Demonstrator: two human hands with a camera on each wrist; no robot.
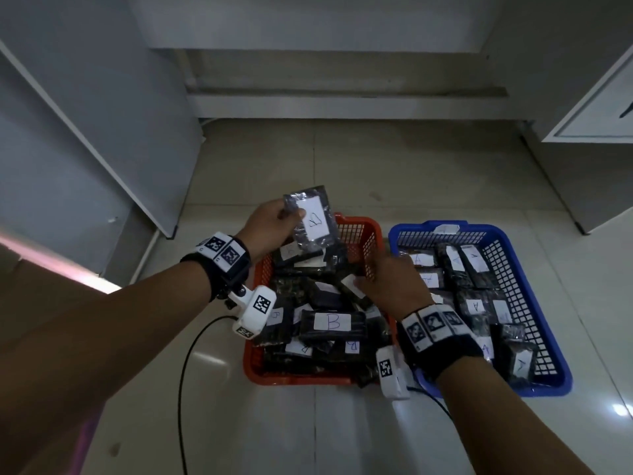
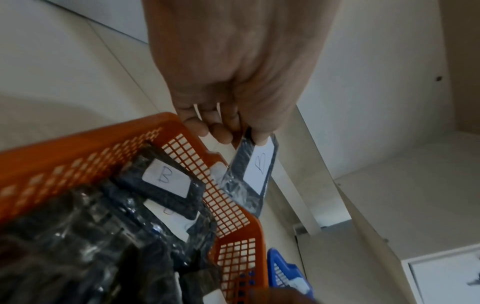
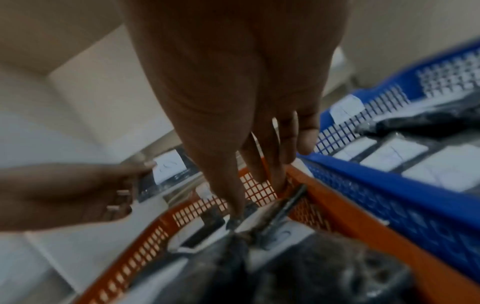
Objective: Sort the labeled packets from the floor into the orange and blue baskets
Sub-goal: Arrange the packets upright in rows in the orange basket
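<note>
While left hand (image 1: 270, 225) pinches B packet (image 1: 313, 217) by its near short edge, long axis pointing away, packet hangs above far end of orange basket (image 1: 371, 228), drop lies straight below. Right hand (image 1: 394, 282) fingers pinch packet edge inside same basket; blue basket (image 1: 548, 303) right.
</note>
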